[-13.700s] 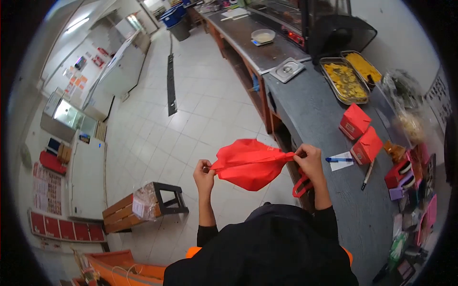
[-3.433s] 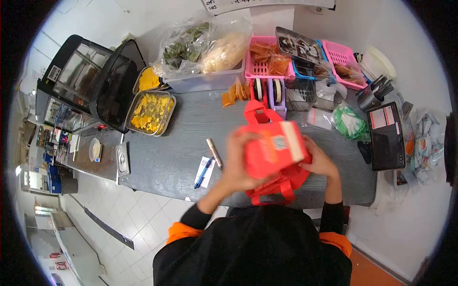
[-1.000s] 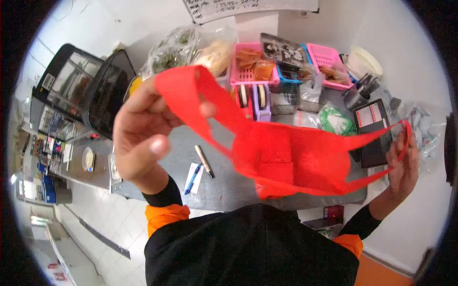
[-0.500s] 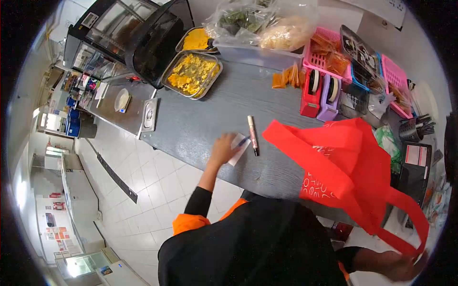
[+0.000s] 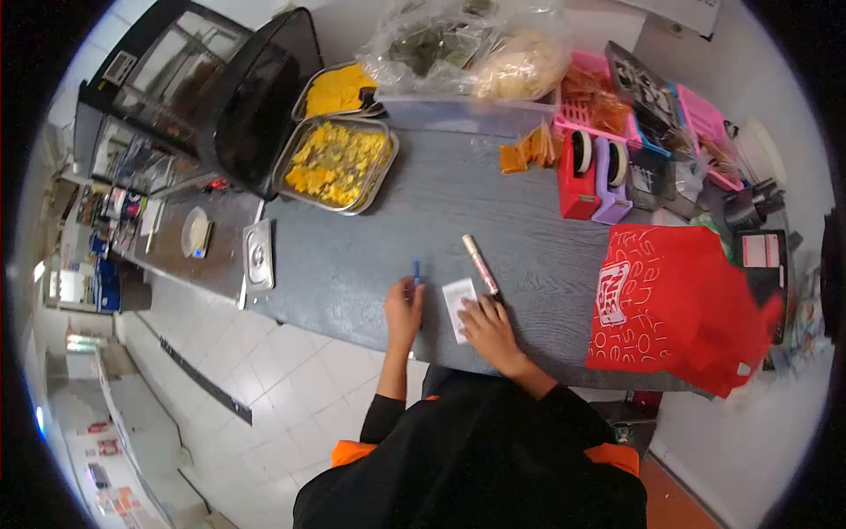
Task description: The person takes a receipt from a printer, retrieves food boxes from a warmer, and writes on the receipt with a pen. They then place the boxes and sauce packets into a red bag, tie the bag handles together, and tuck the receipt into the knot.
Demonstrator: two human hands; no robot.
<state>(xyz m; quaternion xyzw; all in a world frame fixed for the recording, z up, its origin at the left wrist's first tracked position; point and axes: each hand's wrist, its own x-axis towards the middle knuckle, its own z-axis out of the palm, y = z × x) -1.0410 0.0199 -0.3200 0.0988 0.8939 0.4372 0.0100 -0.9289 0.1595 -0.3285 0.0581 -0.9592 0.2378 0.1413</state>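
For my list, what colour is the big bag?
The bag is red with white lettering; it shows best in the head view.

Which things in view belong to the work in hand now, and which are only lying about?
In use:
- blue pen, in the left hand
- white paper slip, under the right hand
- probably the red bag, untouched

Lying about, it seems:
- marker
- red tape dispenser, purple tape dispenser
- metal lid
- food trays

A grey table (image 5: 379,242) carries a small white slip (image 5: 458,304) near its front edge, with a marker (image 5: 480,264) just right of it. A printed red bag (image 5: 674,304) lies at the right. On the far side are a tray of yellow food (image 5: 337,165), small orange packets (image 5: 529,152), a red tape dispenser (image 5: 577,187) and a purple one (image 5: 612,189). A metal lid (image 5: 258,256) lies at the left.
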